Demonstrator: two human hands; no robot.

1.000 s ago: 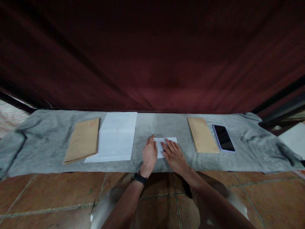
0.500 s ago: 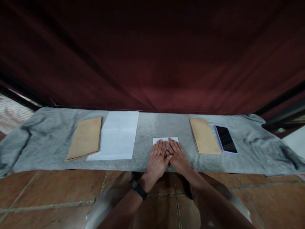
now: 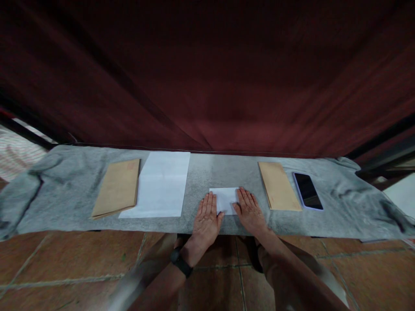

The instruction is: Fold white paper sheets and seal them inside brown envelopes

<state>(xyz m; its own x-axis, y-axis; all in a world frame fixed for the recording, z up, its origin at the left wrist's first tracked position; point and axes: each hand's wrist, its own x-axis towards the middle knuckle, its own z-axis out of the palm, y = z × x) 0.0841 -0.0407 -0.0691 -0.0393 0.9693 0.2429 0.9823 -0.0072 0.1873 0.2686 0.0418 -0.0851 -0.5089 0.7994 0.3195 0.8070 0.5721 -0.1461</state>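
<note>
We have the small white paper [image 3: 227, 201] lying right of the large sheet [image 3: 164, 185], its longer axis apparently sideways. Our left hand [image 3: 206, 221], nearer that sheet, and right hand [image 3: 251, 214] rest flat on opposite ends, fingers [image 3: 205, 204] straight, gripping nothing.

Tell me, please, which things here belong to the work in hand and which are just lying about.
Belonging, it seems:
small white paper, with the left hand and right hand on its sides
large white paper, probably
left brown envelopes and right brown envelopes, probably

Lying about, likely:
phone
</note>
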